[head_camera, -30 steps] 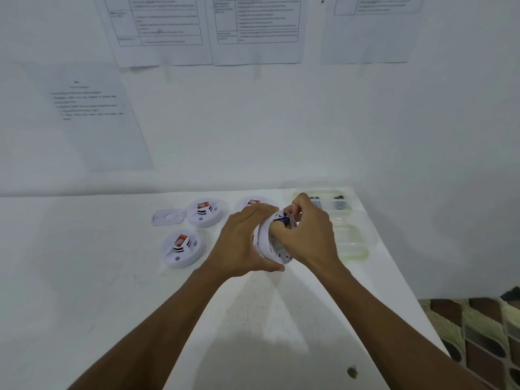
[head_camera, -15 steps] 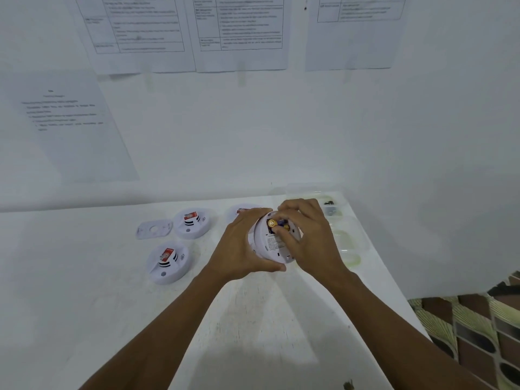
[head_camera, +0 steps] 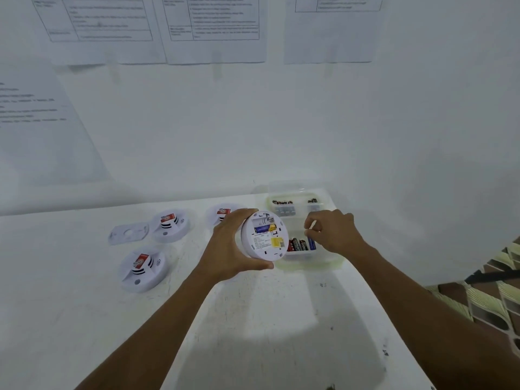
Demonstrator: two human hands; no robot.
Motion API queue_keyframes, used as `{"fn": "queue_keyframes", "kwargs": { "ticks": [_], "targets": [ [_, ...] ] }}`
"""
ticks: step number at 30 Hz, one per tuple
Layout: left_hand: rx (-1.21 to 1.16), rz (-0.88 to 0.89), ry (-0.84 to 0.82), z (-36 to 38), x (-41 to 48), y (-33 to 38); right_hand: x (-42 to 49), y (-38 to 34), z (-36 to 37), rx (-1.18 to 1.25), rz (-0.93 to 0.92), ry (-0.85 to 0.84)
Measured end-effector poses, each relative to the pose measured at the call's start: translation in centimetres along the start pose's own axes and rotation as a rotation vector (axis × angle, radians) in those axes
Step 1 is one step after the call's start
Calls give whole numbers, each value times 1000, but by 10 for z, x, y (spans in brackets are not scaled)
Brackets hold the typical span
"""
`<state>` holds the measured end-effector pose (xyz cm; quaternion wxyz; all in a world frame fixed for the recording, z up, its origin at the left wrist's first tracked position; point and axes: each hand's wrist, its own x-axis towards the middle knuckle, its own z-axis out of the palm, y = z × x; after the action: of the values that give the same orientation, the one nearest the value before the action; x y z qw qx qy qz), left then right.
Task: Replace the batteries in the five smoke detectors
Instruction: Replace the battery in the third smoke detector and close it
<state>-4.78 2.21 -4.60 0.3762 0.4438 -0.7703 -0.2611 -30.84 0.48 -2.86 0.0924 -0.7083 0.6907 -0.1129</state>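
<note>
Table (head_camera: 253, 319) is white & scuffed; both forearms come in over its near edge. L hand (head_camera: 228, 246) grips a detector (head_camera: 264, 237) by the rim, thumb under and fingers curled over the top. It's held up off the table, right of centre, w/ its back to the camera. Battery bay is open w/ one blue-yellow cell (head_camera: 264, 228) seated in it, and a yellow sticker (head_camera: 277, 242) sits just below.

R hand (head_camera: 334, 235) is just right of the detector, not touching it, over the clear box (head_camera: 309, 266) at the right edge. Thumb & forefinger pinch the top of a blue battery (head_camera: 311, 243), which stands in the box's near compartment just beside some red-black batteries (head_camera: 297, 244).

Left of the hands, a 2nd detector (head_camera: 142, 270) lies face up w/ a red label. Further back are a flat mount plate (head_camera: 128, 233) and, just right of it, a 3rd detector (head_camera: 170, 225). A 4th detector (head_camera: 222, 213) is near the far edge, partly hidden behind the L hand. The box's far compartment holds more dark batteries (head_camera: 282, 202), too small to tell the type. Printed sheets (head_camera: 213, 29) hang on the wall behind, text unreadable.
</note>
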Motion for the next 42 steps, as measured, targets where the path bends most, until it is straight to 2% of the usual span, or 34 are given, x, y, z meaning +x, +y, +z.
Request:
{"fn": "queue_keyframes", "kwargs": {
  "ticks": [4, 10, 12, 14, 16, 19, 27, 31, 35, 40, 42],
  "targets": [
    [2, 4, 2, 4, 1, -1, 7, 3, 7, -126, -23, -111],
    [-1, 3, 6, 4, 3, -4, 6, 4, 2, -107, -40, -108],
    [-8, 2, 14, 3, 5, -5, 2, -1, -6, 91, -52, -3],
    [-12, -4, 22, 3, 6, -6, -8, -16, -16, 445, -89, 119],
    [-7, -10, 27, 4, 8, -5, -20, -38, -24, 664, -112, 151],
    [-11, -4, 51, 7, 10, -1, -29, -60, -18, 770, -45, 58],
    [26, 9, 80, 12, 10, -9, -30, -83, -4, 1106, 240, -7],
    [65, 23, 77, 14, 12, -8, -30, -87, 2, 1144, 310, 20],
    [49, 6, 66, 13, 13, -10, -29, -87, 7, 1181, 300, 84],
    [4, -12, 10, 16, 15, -12, -28, -91, 9, 972, 183, 363],
    [2, 13, 2, 16, 17, -9, -27, -91, 5, 997, 131, 390]
  ]
}}
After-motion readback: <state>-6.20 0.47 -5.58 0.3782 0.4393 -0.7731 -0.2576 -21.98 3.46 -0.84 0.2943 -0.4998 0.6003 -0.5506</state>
